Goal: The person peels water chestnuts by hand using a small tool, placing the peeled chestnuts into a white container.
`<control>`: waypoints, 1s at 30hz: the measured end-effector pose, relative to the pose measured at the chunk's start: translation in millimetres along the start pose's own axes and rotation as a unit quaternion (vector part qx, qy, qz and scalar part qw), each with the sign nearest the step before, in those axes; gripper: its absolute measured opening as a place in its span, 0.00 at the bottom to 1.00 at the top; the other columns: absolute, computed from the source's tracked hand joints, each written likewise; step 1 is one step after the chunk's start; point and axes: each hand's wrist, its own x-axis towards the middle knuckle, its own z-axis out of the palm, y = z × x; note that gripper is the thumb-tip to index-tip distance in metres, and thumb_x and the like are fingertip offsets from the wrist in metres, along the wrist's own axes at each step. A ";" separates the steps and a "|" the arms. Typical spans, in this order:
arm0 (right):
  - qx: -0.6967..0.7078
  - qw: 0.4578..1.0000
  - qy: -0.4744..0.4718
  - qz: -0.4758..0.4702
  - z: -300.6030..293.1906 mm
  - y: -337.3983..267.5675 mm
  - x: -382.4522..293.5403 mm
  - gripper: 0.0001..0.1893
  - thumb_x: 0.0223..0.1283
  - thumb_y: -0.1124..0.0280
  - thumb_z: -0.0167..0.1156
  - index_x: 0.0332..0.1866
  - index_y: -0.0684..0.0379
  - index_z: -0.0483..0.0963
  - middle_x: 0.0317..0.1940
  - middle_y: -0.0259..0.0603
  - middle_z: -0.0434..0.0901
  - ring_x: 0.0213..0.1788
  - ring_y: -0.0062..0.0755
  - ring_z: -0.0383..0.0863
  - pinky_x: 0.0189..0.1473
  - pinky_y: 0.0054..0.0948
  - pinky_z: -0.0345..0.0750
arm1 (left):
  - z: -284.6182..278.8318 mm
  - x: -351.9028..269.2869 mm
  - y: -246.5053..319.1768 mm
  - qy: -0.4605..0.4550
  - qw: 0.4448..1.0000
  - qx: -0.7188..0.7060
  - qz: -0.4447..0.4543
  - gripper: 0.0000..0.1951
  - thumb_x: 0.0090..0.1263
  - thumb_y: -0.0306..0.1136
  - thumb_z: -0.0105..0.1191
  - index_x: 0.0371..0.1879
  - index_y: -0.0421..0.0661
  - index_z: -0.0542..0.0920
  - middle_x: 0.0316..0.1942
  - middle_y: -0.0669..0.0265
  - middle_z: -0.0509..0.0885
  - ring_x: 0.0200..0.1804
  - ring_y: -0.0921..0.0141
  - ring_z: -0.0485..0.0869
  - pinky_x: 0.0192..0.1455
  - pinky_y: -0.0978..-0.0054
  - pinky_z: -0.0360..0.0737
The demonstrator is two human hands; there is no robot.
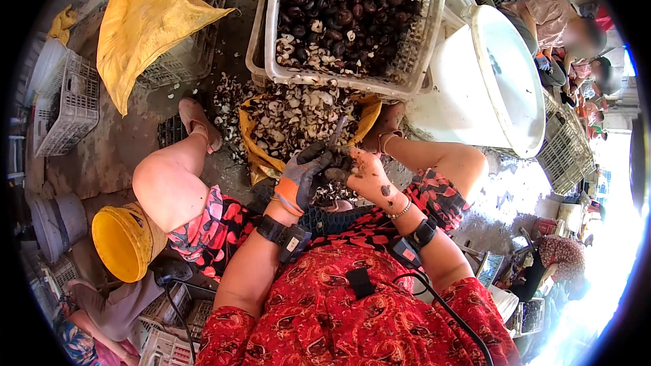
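My left hand (302, 175), in a grey and orange work glove, is closed around something dark, with a thin blade-like tool (337, 129) rising beside its fingers. My bare right hand (370, 175) is smeared with dirt and grips small dark brown pieces (337, 175), seemingly water chestnuts, close against the glove. Which hand holds the tool is hard to tell. Just beyond both hands, a yellow woven sack (249, 127) lies open, heaped with pale and brown peelings (300, 112). Above it, a white plastic crate (351, 84) holds many dark round corms (351, 5) and some pale pieces.
A large white tub (457, 86) stands at the right and a yellow bucket (119, 244) at the left. A yellow sack (147, 20) drapes over crates at upper left. Several people sit or bend along the right side; another person's arm (96, 330) shows at lower left.
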 end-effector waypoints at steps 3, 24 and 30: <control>-0.110 0.992 -0.045 0.032 -9.8 -16.1 -3.7 0.17 0.51 0.76 0.69 0.46 0.68 0.76 0.37 0.36 0.82 0.40 0.20 0.78 0.43 0.23 0.77 | 1.0 -3.2 -3.1 -0.005 1.000 0.005 0.000 0.16 0.67 0.29 0.57 0.53 0.38 0.76 0.45 0.64 0.83 0.45 0.72 0.82 0.47 0.78 0.80; 0.017 0.997 0.038 0.065 -36.7 -10.6 -21.1 0.14 0.54 0.80 0.66 0.46 0.67 0.73 0.41 0.34 0.81 0.41 0.17 0.77 0.43 0.18 0.75 | -3.2 3.0 -1.9 -0.033 0.759 0.530 0.376 0.10 0.61 0.24 0.58 0.42 0.41 0.83 0.37 0.60 0.82 0.43 0.66 0.80 0.44 0.72 0.77; 0.034 0.999 -0.009 0.018 -19.1 -40.1 -27.4 0.17 0.54 0.81 0.64 0.50 0.68 0.72 0.44 0.34 0.80 0.48 0.20 0.77 0.51 0.20 0.74 | -44.7 22.5 -11.1 0.116 0.906 0.347 0.212 0.09 0.61 0.23 0.58 0.40 0.39 0.81 0.41 0.66 0.82 0.40 0.72 0.81 0.43 0.76 0.78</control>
